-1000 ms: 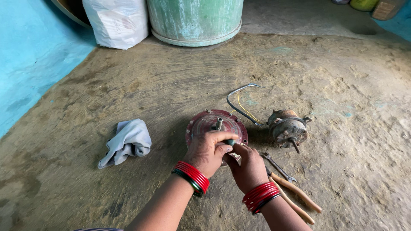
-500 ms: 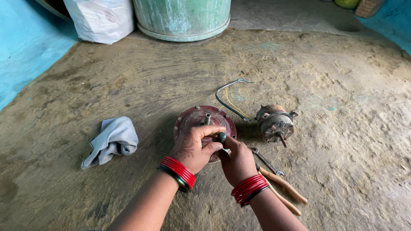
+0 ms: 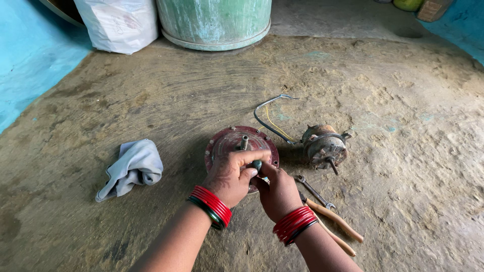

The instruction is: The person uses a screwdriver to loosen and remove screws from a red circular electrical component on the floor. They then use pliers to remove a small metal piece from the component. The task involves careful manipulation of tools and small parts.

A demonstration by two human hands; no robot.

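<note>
Gripping a small dark-handled tool (image 3: 257, 164) between them, both hands meet over the near rim of a round red motor cover (image 3: 228, 143) that lies flat on the earthen floor (image 3: 353, 65), about midway across it and nearer its near edge. The left hand (image 3: 229, 174) curls over the tool from the left, thumb and fingers pinched on its handle; the right hand (image 3: 277, 190) closes around the lower part from the right, fingers pressed together. The tool's long axis looks roughly upright, but its tip is hidden behind the fingers, so I cannot tell where it ends. A short metal shaft (image 3: 244, 142) stands upright from the middle of the cover, pointing straight up, just beyond the hands. Red and green bangles (image 3: 212, 205) ring the left wrist; red ones ring the right.

Right of the cover, near but apart, a grey motor core (image 3: 322, 146) lies tipped, its spindle pointing toward the near edge. A bent cable with yellow wires (image 3: 269, 118) arcs from it toward the far edge. Just right of the right hand lie a spanner (image 3: 315, 191) and orange-handled pliers (image 3: 335, 224), both slanting toward the near right corner. A crumpled grey cloth (image 3: 133, 166) sits well left of the cover. Along the far edge stand a green drum (image 3: 214, 20) and a white sack (image 3: 118, 22).
</note>
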